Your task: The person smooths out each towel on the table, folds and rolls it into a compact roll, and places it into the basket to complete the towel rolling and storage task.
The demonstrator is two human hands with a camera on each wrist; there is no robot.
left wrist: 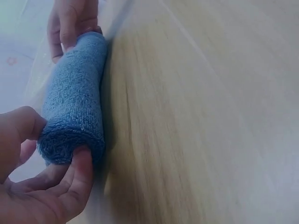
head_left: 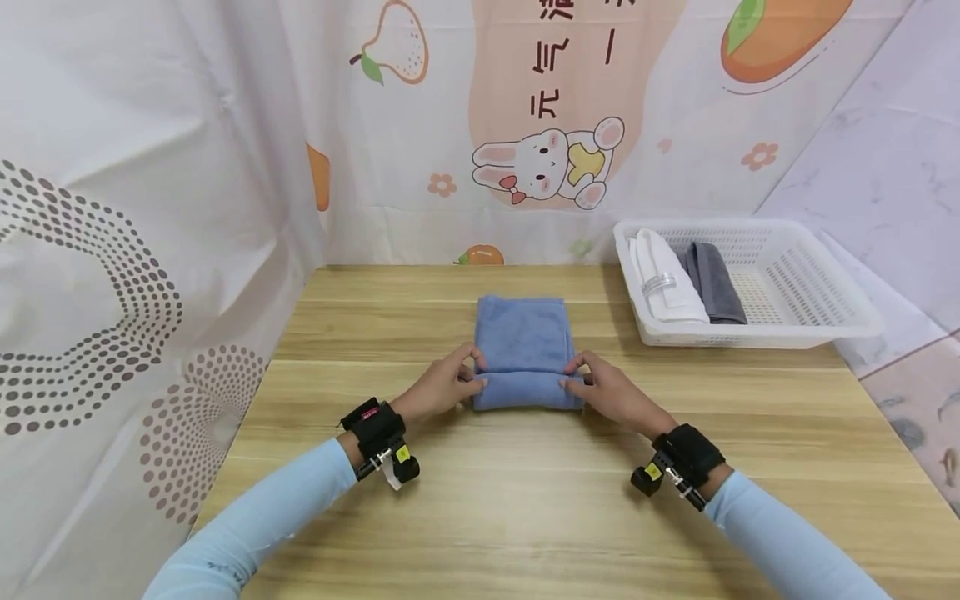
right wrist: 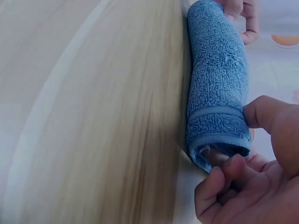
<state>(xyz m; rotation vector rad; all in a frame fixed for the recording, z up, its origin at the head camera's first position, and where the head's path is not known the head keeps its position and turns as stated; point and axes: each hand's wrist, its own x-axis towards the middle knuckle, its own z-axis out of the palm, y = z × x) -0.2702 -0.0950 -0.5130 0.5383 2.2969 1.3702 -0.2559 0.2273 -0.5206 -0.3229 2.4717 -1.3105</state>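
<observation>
A blue terry towel (head_left: 520,335) lies on the wooden table, its near part rolled up and its far part flat and folded. The left hand (head_left: 447,383) grips the left end of the roll, thumb on one side. In the left wrist view the coiled end of the towel (left wrist: 74,98) shows, with a fingertip pressed against it. At the right end, the right hand (head_left: 609,392) pinches the roll. The right wrist view shows one finger tucked into the hollow end of the towel (right wrist: 217,79), below a flat woven band.
A white plastic basket (head_left: 757,335) stands at the table's back right. Inside it are a rolled white towel (head_left: 663,279) and a dark grey towel (head_left: 716,283) beside it. Printed curtains (head_left: 390,167) hang behind the table and along its left side.
</observation>
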